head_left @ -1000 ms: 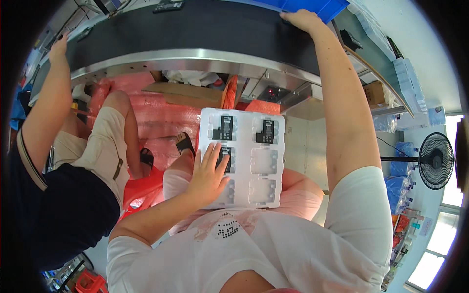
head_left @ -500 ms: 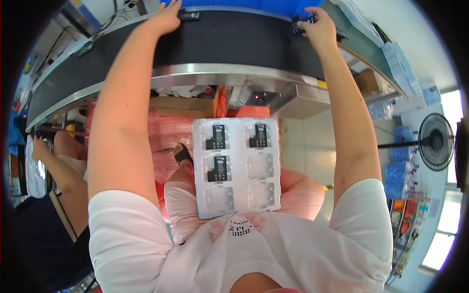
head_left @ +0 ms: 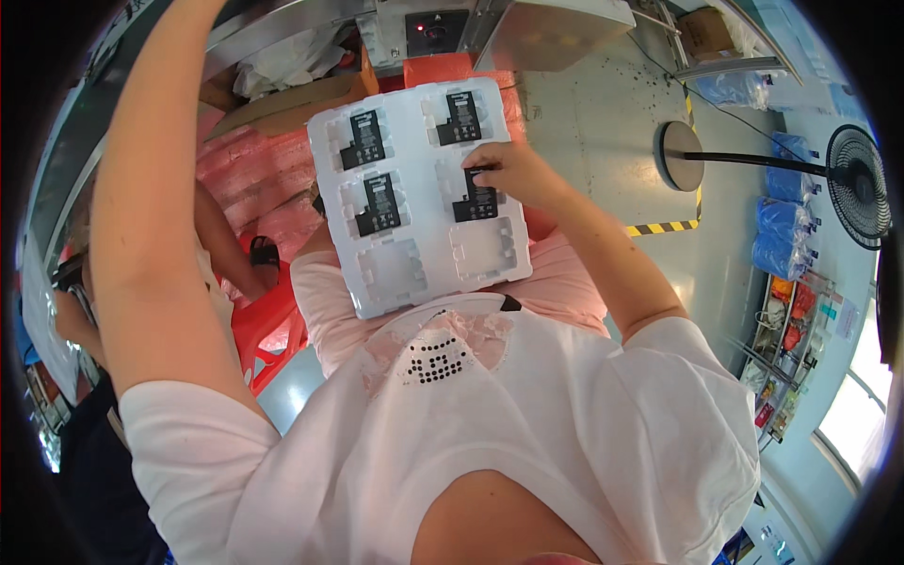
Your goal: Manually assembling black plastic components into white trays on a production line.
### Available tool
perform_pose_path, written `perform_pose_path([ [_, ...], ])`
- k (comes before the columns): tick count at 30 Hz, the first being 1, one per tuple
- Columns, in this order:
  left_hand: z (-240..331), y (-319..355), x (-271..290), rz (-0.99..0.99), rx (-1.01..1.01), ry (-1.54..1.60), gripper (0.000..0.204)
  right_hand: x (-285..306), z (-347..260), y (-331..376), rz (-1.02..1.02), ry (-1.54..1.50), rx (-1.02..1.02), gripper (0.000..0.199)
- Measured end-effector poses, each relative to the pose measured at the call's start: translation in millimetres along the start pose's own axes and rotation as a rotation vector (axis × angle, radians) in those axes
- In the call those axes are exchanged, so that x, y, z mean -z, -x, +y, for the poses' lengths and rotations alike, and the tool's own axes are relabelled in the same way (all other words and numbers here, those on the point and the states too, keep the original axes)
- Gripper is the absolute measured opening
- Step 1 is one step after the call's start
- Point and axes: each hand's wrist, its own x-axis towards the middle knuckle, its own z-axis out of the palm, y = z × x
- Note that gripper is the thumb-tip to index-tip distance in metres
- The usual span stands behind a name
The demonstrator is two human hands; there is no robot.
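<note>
On my lap lies a white plastic tray (head_left: 420, 193) with moulded pockets in two columns. In its middle right pocket sits a flat black L-shaped battery (head_left: 477, 200). My right hand (head_left: 518, 176) pinches that battery's upper edge, fingers closed. Other black batteries fill the top left pocket (head_left: 364, 139), the top right pocket (head_left: 460, 119) and the middle left pocket (head_left: 378, 207). The two bottom pockets hold no battery. My left arm (head_left: 151, 179) reaches up past the top edge of the picture, so the left hand is hidden.
Ahead stands a metal-edged bench (head_left: 282, 36) with a control box (head_left: 438, 32) showing a red light. Beneath it are a cardboard box (head_left: 292, 105) and pink wrapped material (head_left: 254, 151). A red stool (head_left: 273, 341) and a seated person are at left, a black fan (head_left: 857, 184) at right.
My right hand has come down from the black belt surface to the tray with a battery, now in the middle right pocket. My left hand has gone out of view. The head view has tilted down.
</note>
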Motion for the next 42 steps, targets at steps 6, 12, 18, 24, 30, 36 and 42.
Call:
perform_pose_path([
  [6,27,166,33,-0.204,0.532,1.085,0.025,-18,5,4,0.158,-0.110,-0.014,0.024],
  [12,77,345,20,-0.355,0.839,1.367,0.015,-28,29,10,0.388,0.355,0.321,0.030],
  [18,69,448,-34,-0.203,1.175,1.264,0.014,-81,60,41,0.464,0.895,0.460,0.033],
  [24,56,453,-49,-0.384,0.940,1.024,0.018,-77,66,42,0.448,0.960,0.529,0.030],
  [30,44,438,-41,-0.572,0.376,0.220,0.028,-89,48,75,0.492,0.913,0.494,0.032],
  [36,33,433,-45,-0.682,0.330,0.181,0.027,-66,26,67,0.548,0.635,0.519,0.035],
  [42,24,437,-42,-0.765,0.306,0.156,0.025,-23,-62,60,0.563,0.472,0.517,0.029],
])
